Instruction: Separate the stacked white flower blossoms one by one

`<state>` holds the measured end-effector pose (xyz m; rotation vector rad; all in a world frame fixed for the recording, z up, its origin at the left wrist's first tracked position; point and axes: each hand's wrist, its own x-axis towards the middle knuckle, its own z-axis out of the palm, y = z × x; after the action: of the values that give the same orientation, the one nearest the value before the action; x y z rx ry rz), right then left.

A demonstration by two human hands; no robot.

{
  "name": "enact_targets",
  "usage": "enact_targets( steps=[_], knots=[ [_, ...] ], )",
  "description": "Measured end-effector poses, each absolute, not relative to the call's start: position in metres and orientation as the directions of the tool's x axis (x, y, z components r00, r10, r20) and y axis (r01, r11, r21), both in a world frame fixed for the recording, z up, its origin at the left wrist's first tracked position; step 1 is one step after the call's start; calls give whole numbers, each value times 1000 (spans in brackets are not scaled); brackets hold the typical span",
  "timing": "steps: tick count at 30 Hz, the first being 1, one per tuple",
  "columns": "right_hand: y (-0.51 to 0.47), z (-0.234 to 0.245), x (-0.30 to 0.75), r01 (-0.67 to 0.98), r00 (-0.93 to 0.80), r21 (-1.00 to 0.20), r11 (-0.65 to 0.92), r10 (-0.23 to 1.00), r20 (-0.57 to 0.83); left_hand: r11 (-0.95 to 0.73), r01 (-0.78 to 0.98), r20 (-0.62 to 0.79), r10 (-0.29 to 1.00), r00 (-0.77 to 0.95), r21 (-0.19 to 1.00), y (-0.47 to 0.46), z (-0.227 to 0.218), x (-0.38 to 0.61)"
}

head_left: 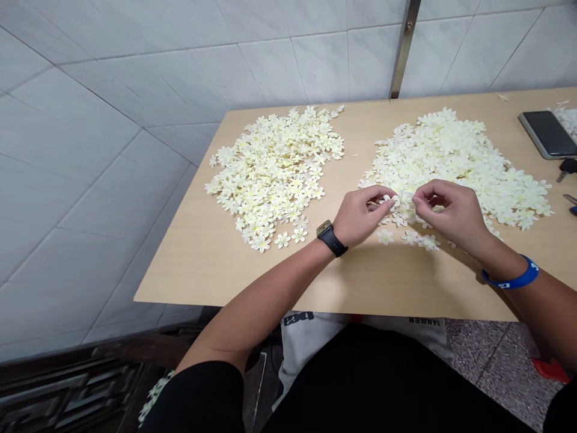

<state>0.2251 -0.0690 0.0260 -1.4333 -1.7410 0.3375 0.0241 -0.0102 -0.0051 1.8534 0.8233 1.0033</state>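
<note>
My left hand [360,215], with a black watch on the wrist, pinches a small white artificial flower [393,200] between thumb and fingertips. Close beside it, my right hand [453,211] is closed in a pinch too; what its fingertips hold is too small to make out. Both hands are over the near edge of the right pile of cream-white flowers [451,150]. A few loose flowers [428,242] lie on the wood just below the hands. Left of my left hand spreads another pile of similar flowers [274,168] with yellowish centres.
The light wooden table [252,276] stands against a tiled wall [315,66] with a metal strip [404,51]. At the right lie a phone [553,133], a key [567,168], part of a blue-handled tool [572,208] and small white pieces [568,119].
</note>
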Motion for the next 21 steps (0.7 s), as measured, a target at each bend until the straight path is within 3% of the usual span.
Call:
enact_targets(
  steps=[6, 10, 13, 18, 21],
  knots=[
    [-68, 28, 229, 578, 97, -791, 201, 946, 310, -353, 176, 244, 859, 449, 919, -11, -1, 24],
    [-68, 30, 229, 567, 121, -806, 170, 951, 286, -313, 168, 216, 876, 430, 935, -11, 3, 23],
    [-66, 29, 232, 632, 124, -751, 191, 932, 341, -292, 144, 210, 885, 415, 946, -11, 5, 22],
    [-61, 24, 239, 822, 64, -519, 235, 867, 494, -246, 85, 187, 883, 431, 965, -11, 9, 22],
    [-64, 25, 235, 822, -15, -472, 319, 840, 543, -235, 61, 186, 881, 436, 970, -12, 10, 23]
  ],
)
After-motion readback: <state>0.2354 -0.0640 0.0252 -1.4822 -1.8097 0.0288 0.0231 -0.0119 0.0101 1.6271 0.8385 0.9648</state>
